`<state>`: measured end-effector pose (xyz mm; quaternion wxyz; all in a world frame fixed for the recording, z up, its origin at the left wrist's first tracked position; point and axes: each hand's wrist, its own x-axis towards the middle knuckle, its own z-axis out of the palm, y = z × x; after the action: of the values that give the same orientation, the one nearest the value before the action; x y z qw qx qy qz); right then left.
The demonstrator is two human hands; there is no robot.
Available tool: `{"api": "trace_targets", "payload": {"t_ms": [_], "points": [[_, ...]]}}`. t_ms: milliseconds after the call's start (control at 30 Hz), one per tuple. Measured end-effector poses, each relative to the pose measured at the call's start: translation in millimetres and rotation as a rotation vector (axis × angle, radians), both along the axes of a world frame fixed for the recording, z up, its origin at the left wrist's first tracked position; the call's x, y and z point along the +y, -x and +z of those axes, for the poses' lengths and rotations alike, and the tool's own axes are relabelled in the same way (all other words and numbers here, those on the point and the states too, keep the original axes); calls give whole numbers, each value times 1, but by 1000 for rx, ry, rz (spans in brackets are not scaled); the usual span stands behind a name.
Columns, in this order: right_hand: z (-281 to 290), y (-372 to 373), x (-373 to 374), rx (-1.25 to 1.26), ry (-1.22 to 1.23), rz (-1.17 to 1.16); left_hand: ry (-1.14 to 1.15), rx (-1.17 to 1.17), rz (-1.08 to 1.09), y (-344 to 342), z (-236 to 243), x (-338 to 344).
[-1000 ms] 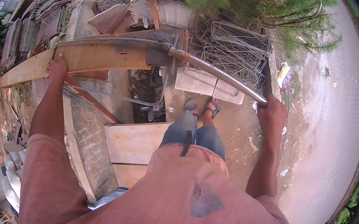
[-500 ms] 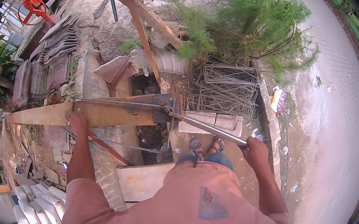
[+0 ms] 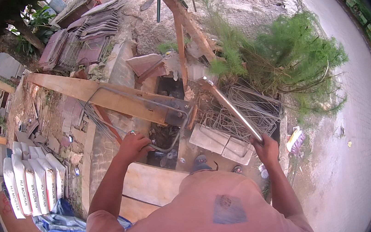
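Observation:
My right hand [image 3: 266,148] is closed around the lower end of a metal pipe lever [image 3: 236,112]. The lever's far end, with a small head, is raised to the right of the wooden plank [image 3: 121,104] and apart from it. My left hand [image 3: 134,146] is closed on a bent steel rod [image 3: 183,129] near its lower side. Part of this rod lies along the plank, then turns down past a dark metal plate [image 3: 175,114] at the plank's right end and back to my fingers.
Bent steel stirrups [image 3: 251,108] lie in a heap to the right, below a feathery green bush [image 3: 284,53]. Pale blocks [image 3: 220,143] sit near my feet. White sacks [image 3: 34,183] are stacked at left; roof tiles [image 3: 92,32] lie behind. A pit [image 3: 162,137] opens beneath the plank.
My left hand has left the plank and come down onto the bent rod. The lever's far end has swung up and away from the plate. The whole view has shifted.

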<state>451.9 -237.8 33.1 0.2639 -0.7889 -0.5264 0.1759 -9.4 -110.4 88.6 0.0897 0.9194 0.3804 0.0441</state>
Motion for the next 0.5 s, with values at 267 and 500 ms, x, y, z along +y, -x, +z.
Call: {"api": "trace_targets", "payload": {"t_ms": [267,500], "points": [[-47,-68,-52,23,-35,27,-20,-244,496,-67,91,9],[-63,-81,-75,59,85,35,273,-133,877,-29,-21,37]]}}
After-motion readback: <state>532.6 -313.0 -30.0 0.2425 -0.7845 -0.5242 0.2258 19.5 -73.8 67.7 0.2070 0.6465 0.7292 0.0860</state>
